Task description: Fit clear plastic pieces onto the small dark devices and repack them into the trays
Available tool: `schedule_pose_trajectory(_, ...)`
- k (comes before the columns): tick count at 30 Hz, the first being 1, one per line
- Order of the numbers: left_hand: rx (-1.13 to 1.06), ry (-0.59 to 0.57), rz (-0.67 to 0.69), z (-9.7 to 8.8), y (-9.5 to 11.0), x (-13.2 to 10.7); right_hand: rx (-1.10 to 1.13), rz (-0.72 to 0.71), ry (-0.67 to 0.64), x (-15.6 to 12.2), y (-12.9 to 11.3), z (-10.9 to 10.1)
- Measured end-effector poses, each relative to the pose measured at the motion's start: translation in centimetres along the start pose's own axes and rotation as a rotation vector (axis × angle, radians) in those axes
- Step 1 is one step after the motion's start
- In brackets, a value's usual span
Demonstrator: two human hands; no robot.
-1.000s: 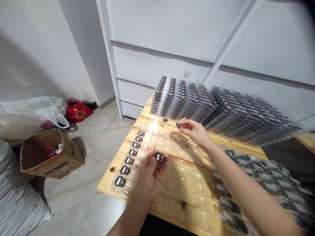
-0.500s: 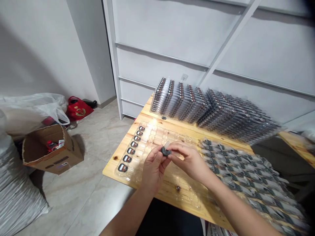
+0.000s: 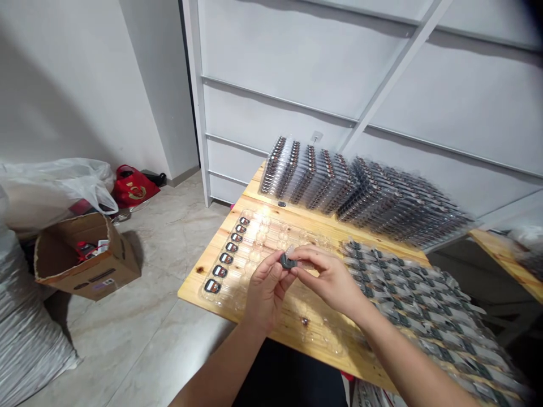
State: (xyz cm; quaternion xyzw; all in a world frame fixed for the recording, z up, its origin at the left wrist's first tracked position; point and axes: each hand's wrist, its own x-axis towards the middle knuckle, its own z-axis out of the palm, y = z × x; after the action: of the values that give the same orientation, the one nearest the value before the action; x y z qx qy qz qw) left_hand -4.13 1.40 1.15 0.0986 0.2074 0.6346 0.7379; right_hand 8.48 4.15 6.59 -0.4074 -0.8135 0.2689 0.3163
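Table (image 3: 193, 284), knotty wood, hands (image 3: 263, 294) above, white panels (image 3: 275, 107), pale floor (image 3: 165, 251)

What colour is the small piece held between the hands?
The small piece is dark grey, nearly black; head view.

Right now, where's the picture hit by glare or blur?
Head view, glare: a bright spot near the clear tray's far left corner, plus a pale sheen on the floor; head view, blur: the stacked trays smear toward the right, and the held dark piece lacks fine detail.
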Motion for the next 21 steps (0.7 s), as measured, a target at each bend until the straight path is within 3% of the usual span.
schedule_pose_trajectory(15, 0.064, 0.033, 0.028, 0.0, 0.0, -0.2, -0.124, 0.067, -0.047, 0.4, -1.1, -0.5)
schedule_pose_trajectory(21, 0.106, 0.025, 0.02, 0.0, -0.7, -0.5, -0.214, 0.008, -0.024, -0.2, -1.3, -0.7)
